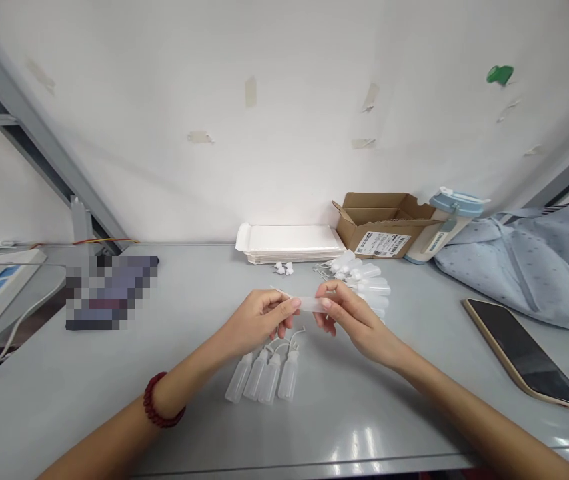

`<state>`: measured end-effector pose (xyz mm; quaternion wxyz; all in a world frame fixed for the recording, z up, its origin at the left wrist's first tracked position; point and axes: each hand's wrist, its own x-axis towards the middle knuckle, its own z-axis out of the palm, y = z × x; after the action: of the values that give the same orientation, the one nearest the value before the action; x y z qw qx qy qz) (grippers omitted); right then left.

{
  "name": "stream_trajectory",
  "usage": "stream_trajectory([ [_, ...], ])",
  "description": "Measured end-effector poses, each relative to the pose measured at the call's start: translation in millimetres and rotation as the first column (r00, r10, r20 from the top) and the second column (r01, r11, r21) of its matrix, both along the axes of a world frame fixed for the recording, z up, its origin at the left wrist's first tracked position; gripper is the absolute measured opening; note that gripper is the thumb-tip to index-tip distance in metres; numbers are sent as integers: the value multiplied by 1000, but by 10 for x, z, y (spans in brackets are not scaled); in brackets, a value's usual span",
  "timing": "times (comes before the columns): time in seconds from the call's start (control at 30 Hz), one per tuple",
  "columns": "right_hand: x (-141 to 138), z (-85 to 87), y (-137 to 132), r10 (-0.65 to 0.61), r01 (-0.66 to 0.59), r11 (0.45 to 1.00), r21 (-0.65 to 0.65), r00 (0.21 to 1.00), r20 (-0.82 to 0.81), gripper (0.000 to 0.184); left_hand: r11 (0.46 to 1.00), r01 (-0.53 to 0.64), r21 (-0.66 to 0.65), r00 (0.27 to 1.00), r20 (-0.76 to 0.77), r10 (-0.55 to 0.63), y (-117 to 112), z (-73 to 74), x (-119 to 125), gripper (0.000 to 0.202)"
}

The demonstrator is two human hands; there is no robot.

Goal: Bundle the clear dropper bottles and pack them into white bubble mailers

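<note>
Between my two hands, above the grey table, a translucent plastic squeeze bottle point(311, 305) lies sideways. My left hand point(263, 313) pinches its left end, covering the neck, where a thin white strip sticks up. Thumb and fingers of my right hand point(349, 313) are closed on the other end. Just below my hands, several similar squeeze bottles point(267, 379) lie side by side with thin curved tubes at their tops. Behind my right hand is another group of such bottles point(371, 287), partly hidden by it. Two small white caps point(284, 268) rest farther back.
At the wall sit a stack of white padded envelopes point(291, 241), an open cardboard box point(384, 230) and a tumbler point(444, 227). A pale blue cloth bag point(519, 267) and a phone point(527, 350) lie right. A power strip point(1, 293) and a pixelated item point(114, 293) are left.
</note>
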<state>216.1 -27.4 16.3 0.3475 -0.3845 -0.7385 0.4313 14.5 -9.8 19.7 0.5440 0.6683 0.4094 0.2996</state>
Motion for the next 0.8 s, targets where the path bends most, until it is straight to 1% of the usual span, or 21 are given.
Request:
stream_trajectory([
  [0.03, 4, -14, 8, -37, 32, 996, 84, 997, 64, 16, 1000, -13, -6, 1000, 10, 13, 4, 0, -4, 39],
  [0.07, 9, -32, 21, -82, 54, 978, 204, 988, 132, 17, 999, -28, -19, 999, 21, 29, 8, 1, -7, 39],
  [0.1, 14, -52, 38, -131, 59, 938, 341, 972, 193, 18, 998, -41, -41, 999, 30, 42, 12, 4, -8, 39],
  [0.13, 19, -71, 55, -176, 45, 880, 473, 956, 235, 18, 997, -49, -68, 998, 37, 51, 14, 7, -7, 39],
  [0.17, 24, -88, 70, -205, 18, 816, 578, 944, 260, 18, 994, -48, -93, 998, 41, 52, 14, 10, -4, 38],
  [0.2, 28, -100, 82, -221, -6, 759, 651, 938, 266, 17, 993, -41, -108, 998, 45, 46, 12, 12, 1, 38],
  [0.23, 31, -106, 89, -228, -20, 720, 694, 937, 263, 16, 993, -30, -110, 998, 48, 35, 6, 13, 7, 39],
  [0.27, 32, -105, 89, -230, -20, 704, 710, 939, 254, 17, 995, -22, -97, 999, 47, 27, -2, 13, 14, 39],
  [0.3, 32, -98, 84, -226, -10, 713, 701, 943, 244, 17, 998, -19, -66, 999, 42, 22, -14, 13, 22, 39],
  [0.33, 30, -85, 75, -216, 6, 745, 667, 948, 232, 17, 1000, -21, -15, 999, 32, 22, -27, 14, 29, 38],
  [0.4, 22, -52, 54, -186, 48, 845, 533, 960, 208, 20, 992, -41, 123, 999, -15, 43, -57, 15, 43, 36],
  [0.43, 17, -34, 45, -170, 67, 892, 446, 966, 196, 22, 978, -50, 201, 997, -48, 61, -71, 17, 49, 35],
  [0.47, 12, -18, 39, -156, 80, 929, 362, 970, 184, 24, 959, -57, 276, 994, -79, 81, -83, 18, 55, 34],
  [0.5, 8, -5, 36, -144, 88, 952, 292, 974, 176, 27, 939, -61, 337, 990, -102, 101, -92, 18, 60, 33],
  [0.53, 5, 4, 36, -138, 94, 964, 248, 976, 169, 28, 924, -68, 377, 986, -114, 119, -97, 17, 64, 32],
  [0.57, 4, 9, 37, -139, 98, 967, 235, 976, 165, 29, 917, -74, 391, 985, -115, 129, -99, 15, 65, 30],
  [0.6, 5, 10, 40, -146, 102, 963, 249, 975, 165, 29, 923, -78, 378, 986, -109, 128, -97, 11, 64, 29],
  [0.67, 10, -3, 49, -174, 107, 933, 343, 970, 172, 27, 955, -79, 287, 990, -89, 109, -85, 1, 55, 30],
  [0.73, 17, -31, 58, -210, 105, 875, 472, 962, 176, 23, 978, -79, 194, 992, -77, 95, -72, -10, 45, 35],
  [0.8, 21, -67, 64, -235, 93, 811, 578, 956, 175, 21, 984, -96, 153, 992, -71, 108, -67, -19, 41, 38],
])
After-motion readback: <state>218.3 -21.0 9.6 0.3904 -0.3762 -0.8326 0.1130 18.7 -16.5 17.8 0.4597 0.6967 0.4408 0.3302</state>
